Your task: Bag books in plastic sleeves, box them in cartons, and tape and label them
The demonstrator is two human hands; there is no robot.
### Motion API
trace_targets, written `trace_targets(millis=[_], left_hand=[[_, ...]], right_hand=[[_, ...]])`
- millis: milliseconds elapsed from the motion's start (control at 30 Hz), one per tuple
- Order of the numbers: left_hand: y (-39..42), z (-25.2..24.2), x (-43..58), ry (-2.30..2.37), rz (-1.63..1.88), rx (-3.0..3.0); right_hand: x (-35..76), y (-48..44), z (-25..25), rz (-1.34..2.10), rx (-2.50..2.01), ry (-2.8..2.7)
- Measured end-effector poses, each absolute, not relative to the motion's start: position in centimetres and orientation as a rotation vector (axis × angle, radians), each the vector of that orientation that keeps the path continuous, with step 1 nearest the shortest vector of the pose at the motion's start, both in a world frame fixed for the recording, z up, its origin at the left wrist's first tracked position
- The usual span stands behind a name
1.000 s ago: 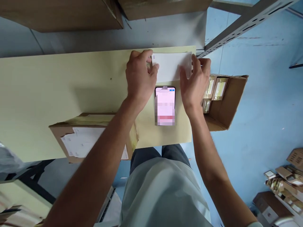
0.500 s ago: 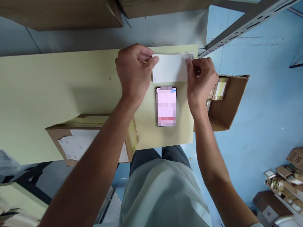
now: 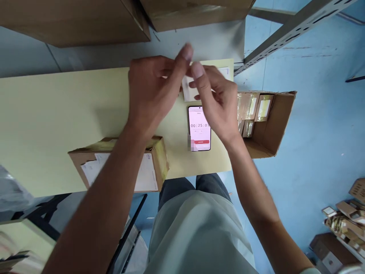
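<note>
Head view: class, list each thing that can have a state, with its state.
Left hand: thumb and fingers close together.
Right hand: fingers bent.
White paper: lying flat, partly hidden by the right hand.
Phone: face up, screen lit.
Right carton: open, packages inside.
Packages: taped.
Left carton: taped, labelled, partly hidden.

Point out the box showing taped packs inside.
The open box just right of the table, with packs inside; the labelled box and upper boxes show none.

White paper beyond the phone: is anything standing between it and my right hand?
Nothing visible does. Your right hand overlaps the white paper in view; whether they touch is unclear. The smartphone lies on the paper's near side, not between them.
</note>
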State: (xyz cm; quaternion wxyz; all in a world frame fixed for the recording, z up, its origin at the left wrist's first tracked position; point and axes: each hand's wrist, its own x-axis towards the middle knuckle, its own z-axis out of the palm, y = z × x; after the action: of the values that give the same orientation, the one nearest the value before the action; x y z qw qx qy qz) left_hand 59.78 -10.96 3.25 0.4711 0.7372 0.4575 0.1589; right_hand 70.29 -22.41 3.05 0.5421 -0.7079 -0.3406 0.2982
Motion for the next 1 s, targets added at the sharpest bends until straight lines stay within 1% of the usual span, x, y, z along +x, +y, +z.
trace_targets(millis=[67, 200, 333, 433, 667, 833, 1000], left_hand=[[-10.3, 3.4, 58.5, 1.200, 0.401, 1.901], [-8.2, 1.9, 55.4, 1.358, 0.307, 2.026], [-6.8, 0.5, 52.9, 1.369, 0.324, 2.018], [-6.4, -0.1, 52.1, 1.381, 0.350, 1.973], [-6.3, 0.0, 52.8, 1.482, 0.369, 1.711], [-6.1, 0.2, 52.9, 1.515, 0.327, 1.610], [-5.8, -0.7, 52.7, 1.532, 0.283, 1.540]], right_hand=[[70.1, -21.7, 2.7, 0.816, -1.683, -0.786], [71.2, -20.0, 0.1, 0.892, -1.864, -0.670], [72.3, -17.9, -2.4, 1.042, -2.039, -0.621], [72.5, -16.9, -3.6, 1.141, -2.080, -0.614], [72.9, -16.7, -4.3, 1.188, -1.986, -0.507], [73.5, -16.7, -4.5, 1.322, -1.912, -0.430], [73.4, -16.6, -4.4, 1.284, -1.932, -0.416]])
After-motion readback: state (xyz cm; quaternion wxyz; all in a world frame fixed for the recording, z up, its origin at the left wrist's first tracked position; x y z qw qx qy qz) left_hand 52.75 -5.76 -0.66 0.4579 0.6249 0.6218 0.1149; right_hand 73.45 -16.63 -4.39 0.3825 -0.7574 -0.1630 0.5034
